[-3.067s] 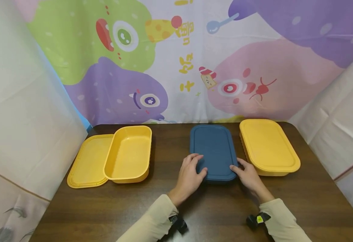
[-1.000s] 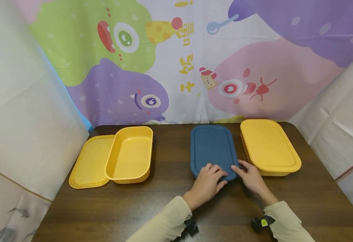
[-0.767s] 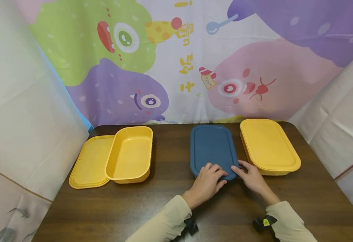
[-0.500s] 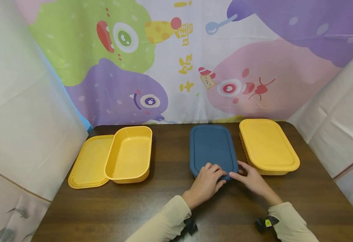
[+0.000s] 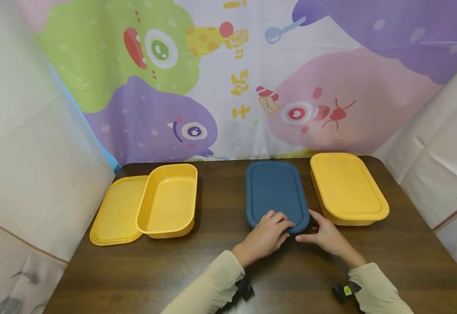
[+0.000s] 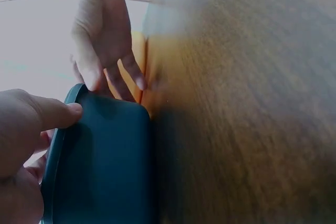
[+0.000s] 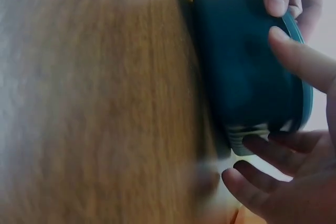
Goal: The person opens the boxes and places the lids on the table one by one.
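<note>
Brown wooden table (image 5: 220,235): left hand (image 5: 265,234) grips blue box (image 5: 276,189).

Desk (image 5: 222,209), one: dark brown, wood grain, far corners rounded. Directly on it, from left to right: one yellow lid (image 5: 114,213), flat, right edge hidden by its neighbour, contact between the two uncertain; one open yellow box (image 5: 168,198), upright, well apart from the next; one blue box (image 5: 274,189), closed, right of centre; one closed yellow box (image 5: 347,187), upright, at far right, just beside the blue one.
</note>
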Demonstrator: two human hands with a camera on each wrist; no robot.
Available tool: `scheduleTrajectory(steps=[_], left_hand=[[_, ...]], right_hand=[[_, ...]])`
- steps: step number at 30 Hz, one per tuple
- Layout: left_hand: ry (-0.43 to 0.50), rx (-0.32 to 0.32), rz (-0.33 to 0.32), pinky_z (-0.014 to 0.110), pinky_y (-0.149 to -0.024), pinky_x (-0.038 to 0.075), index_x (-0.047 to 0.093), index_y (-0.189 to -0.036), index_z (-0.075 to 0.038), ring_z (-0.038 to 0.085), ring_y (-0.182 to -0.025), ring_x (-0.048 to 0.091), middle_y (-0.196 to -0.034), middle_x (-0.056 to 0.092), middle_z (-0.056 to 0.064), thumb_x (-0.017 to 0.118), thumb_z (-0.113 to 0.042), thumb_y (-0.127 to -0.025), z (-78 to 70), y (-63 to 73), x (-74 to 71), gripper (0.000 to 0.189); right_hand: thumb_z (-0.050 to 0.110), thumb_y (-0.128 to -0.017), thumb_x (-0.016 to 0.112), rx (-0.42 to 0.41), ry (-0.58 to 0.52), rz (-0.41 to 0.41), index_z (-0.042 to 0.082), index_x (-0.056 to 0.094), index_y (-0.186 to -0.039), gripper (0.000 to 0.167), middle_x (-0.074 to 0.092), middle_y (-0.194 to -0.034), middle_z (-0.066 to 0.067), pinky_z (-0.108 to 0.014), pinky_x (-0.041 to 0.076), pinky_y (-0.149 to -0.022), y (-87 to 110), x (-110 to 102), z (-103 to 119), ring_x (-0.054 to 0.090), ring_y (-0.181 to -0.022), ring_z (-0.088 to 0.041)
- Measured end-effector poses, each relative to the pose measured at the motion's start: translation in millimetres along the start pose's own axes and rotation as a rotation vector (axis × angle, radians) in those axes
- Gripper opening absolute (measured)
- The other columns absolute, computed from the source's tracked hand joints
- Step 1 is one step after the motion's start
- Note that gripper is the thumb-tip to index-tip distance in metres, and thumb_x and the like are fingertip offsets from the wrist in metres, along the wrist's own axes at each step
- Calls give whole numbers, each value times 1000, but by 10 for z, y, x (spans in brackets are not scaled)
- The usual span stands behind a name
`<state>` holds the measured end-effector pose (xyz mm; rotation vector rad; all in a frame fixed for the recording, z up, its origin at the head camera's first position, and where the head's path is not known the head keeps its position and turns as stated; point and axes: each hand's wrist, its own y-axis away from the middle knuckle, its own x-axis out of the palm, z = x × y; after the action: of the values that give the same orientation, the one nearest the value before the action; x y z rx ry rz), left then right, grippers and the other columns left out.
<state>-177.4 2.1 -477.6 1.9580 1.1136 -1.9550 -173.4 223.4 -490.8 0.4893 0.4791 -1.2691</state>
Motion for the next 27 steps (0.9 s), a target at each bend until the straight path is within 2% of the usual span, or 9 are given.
scheduleTrajectory(steps=[2, 4, 6, 8, 11, 13, 16, 23, 27], left_hand=[[-2, 4, -11, 26, -87, 47, 69, -116, -18, 13, -97, 55, -109, 63, -3, 67, -22, -92, -4, 1, 8, 24], [-5, 7, -23, 26, -87, 47, 70, -115, -18, 13, -96, 55, -108, 63, -3, 68, -23, -92, -10, 2, 15, 24], [-2, 5, -32, 26, -87, 47, 70, -115, -17, 13, -96, 55, -107, 63, -2, 68, -24, -92, -17, 4, 18, 24], [4, -1, -41, 25, -86, 47, 70, -114, -17, 13, -95, 55, -105, 63, -2, 68, -25, -92, -22, 8, 22, 24], [23, -17, -56, 23, -85, 47, 71, -113, -15, 12, -93, 54, -101, 61, -2, 69, -25, -91, -25, 11, 26, 24], [33, -29, -63, 23, -83, 47, 71, -112, -15, 12, -92, 53, -99, 61, -2, 69, -25, -91, -23, 13, 32, 23], [44, -40, -67, 23, -83, 47, 71, -111, -15, 12, -91, 53, -98, 61, -2, 69, -25, -91, -19, 15, 34, 22], [51, -27, -100, 23, -83, 47, 72, -109, -14, 12, -91, 55, -98, 62, -2, 71, -23, -90, -7, 30, 42, 21], [51, -19, -119, 22, -83, 48, 73, -108, -14, 11, -92, 55, -98, 63, -2, 71, -22, -89, -3, 35, 43, 20]], right_hand=[[33, -77, 82, 4, 16, -17, -7, 32, -147, 95, 41, -147, -30, -49, 50, -95, -13, 19, -6, 52, -123, -41], [33, -76, 83, 24, 20, -30, -6, 32, -148, 96, 44, -145, -28, -43, 53, -83, -22, 38, -5, 61, -102, -36], [35, -75, 83, 30, 31, -51, -6, 33, -147, 97, 47, -143, -28, -43, 52, -84, -32, 57, -2, 60, -101, -34], [35, -74, 84, 37, 21, -63, -5, 33, -147, 97, 48, -142, -27, -47, 50, -88, -38, 78, 3, 59, -103, -37], [32, -74, 85, 25, -7, -85, -5, 34, -147, 96, 47, -144, -28, -57, 38, -105, -49, 108, -2, 45, -131, -42], [28, -74, 85, 20, -43, -89, -5, 34, -146, 95, 47, -143, -28, -57, 37, -106, -56, 127, -9, 44, -132, -42], [23, -73, 85, 6, -77, -100, -6, 35, -146, 92, 49, -142, -27, -52, 40, -104, -72, 151, -25, 47, -130, -39], [18, -74, 84, -1, -119, -103, -7, 35, -145, 90, 53, -137, -27, -28, 47, -92, -70, 179, -9, 53, -124, -36], [16, -74, 84, 6, -153, -109, -6, 34, -146, 90, 52, -138, -27, -24, 47, -90, -55, 181, 24, 53, -124, -37]])
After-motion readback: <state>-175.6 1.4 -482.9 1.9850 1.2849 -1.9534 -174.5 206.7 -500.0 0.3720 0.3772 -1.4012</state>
